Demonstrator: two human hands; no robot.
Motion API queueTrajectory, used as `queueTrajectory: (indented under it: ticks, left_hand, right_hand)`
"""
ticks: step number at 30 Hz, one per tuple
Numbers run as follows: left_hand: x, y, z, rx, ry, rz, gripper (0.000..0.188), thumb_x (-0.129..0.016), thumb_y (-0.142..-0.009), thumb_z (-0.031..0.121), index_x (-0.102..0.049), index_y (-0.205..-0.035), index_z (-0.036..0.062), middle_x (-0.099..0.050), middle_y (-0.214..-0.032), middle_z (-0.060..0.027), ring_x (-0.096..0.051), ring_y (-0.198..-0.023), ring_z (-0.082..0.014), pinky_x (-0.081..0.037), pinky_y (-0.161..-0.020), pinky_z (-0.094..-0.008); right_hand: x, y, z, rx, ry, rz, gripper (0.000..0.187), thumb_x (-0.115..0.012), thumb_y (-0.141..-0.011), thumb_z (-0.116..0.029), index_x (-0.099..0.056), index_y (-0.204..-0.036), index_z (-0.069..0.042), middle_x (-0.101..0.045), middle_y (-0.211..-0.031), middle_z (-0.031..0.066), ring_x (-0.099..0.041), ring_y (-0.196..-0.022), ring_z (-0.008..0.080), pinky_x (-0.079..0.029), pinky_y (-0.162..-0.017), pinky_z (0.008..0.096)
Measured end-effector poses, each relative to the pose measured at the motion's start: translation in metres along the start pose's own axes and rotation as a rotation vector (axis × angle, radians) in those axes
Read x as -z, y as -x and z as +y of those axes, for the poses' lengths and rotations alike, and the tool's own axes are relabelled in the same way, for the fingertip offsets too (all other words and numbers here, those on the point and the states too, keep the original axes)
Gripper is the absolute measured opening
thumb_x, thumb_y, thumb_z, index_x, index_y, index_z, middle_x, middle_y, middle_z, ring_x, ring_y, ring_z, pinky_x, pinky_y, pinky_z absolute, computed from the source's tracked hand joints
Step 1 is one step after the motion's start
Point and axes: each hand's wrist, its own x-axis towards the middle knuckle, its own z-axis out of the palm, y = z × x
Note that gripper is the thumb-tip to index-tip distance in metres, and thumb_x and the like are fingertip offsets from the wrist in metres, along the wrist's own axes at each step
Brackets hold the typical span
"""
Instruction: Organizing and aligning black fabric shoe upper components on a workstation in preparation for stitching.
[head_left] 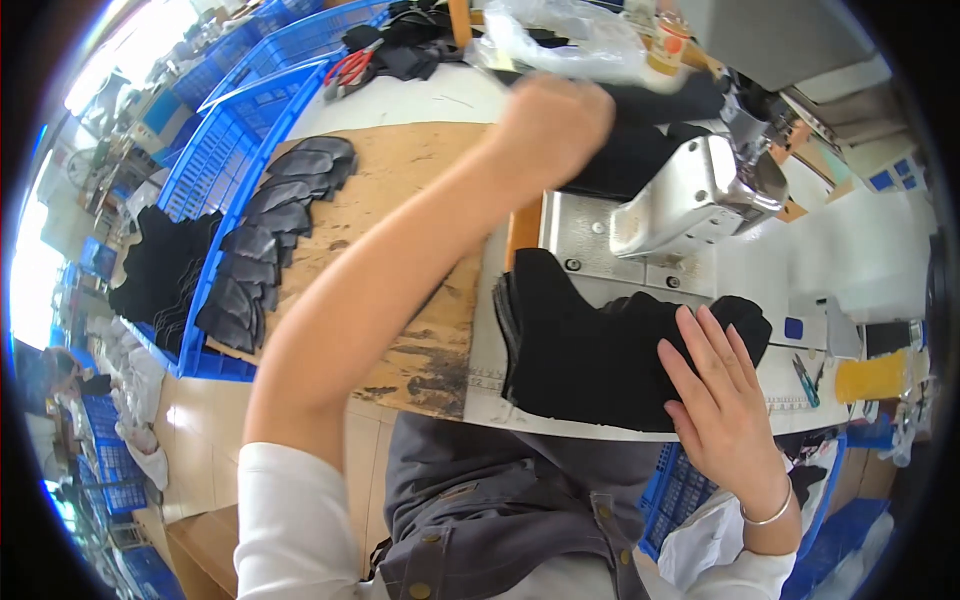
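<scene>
My right hand (722, 405) lies flat with its fingers stretched out on the right end of a stack of black cut fabric pieces (600, 355), at the near edge of the table. My left hand (560, 125) is stretched across to the far side, over more black fabric pieces (625, 155) beside the sewing machine. Motion smears it and its fingers are hidden, so whether it holds anything does not show. The silver sewing machine (690, 205) stands just beyond the near stack, on a metal plate.
A row of overlapping dark, shiny pieces (270, 235) lies on the worn wooden board (430, 340) at left. Beside it stands a blue crate (235, 150) with black fabric. Red-handled scissors (350, 68) lie at the back; small snips (806, 380) and yellow thread (868, 380) are at right.
</scene>
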Motion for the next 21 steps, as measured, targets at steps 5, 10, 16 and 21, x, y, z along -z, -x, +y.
queueTrajectory:
  ticks: [5,10,16,21]
  left_hand:
    - [-0.015,0.022,0.009,-0.099,0.427,0.265,0.033,-0.059,-0.089,0.033,-0.059,-0.108,0.006,-0.065,-0.095,-0.0144,-0.063,-0.088,-0.0335,-0.051,-0.079,-0.0435]
    - [0.048,0.08,-0.025,0.483,0.487,-0.602,0.031,-0.07,-0.08,0.031,-0.063,-0.089,0.0029,-0.065,-0.092,-0.0154,-0.062,-0.091,-0.0314,-0.049,-0.076,-0.0407]
    - [0.036,0.126,-0.039,0.496,0.656,-0.726,0.029,-0.077,-0.076,0.024,-0.061,-0.088,0.0029,-0.063,-0.092,-0.0138,-0.06,-0.091,-0.0285,-0.047,-0.08,-0.0366]
    - [0.058,0.125,-0.038,0.504,0.633,-0.648,0.023,-0.074,-0.079,0.016,-0.058,-0.087,0.0022,-0.065,-0.082,-0.0117,-0.063,-0.079,-0.0231,-0.049,-0.068,-0.0329]
  right_hand:
    - [0.007,0.007,-0.003,-0.016,-0.072,-0.058,0.056,-0.071,-0.067,-0.004,-0.058,-0.122,-0.001,-0.043,-0.143,0.0186,-0.042,-0.132,0.0378,-0.032,-0.108,0.0512]
    - [0.008,0.02,0.009,-0.057,-0.124,0.002,0.048,-0.068,-0.072,-0.006,-0.059,-0.119,-0.002,-0.048,-0.139,0.0211,-0.046,-0.129,0.0402,-0.035,-0.106,0.0525]
    - [0.003,0.013,0.014,-0.018,-0.169,0.057,0.045,-0.066,-0.076,-0.007,-0.059,-0.12,-0.001,-0.05,-0.137,0.0211,-0.048,-0.126,0.0402,-0.037,-0.104,0.0516]
    - [0.008,0.014,0.009,-0.011,-0.25,0.053,0.043,-0.066,-0.077,-0.008,-0.059,-0.118,0.0,-0.053,-0.134,0.0207,-0.05,-0.124,0.0398,-0.039,-0.103,0.0499]
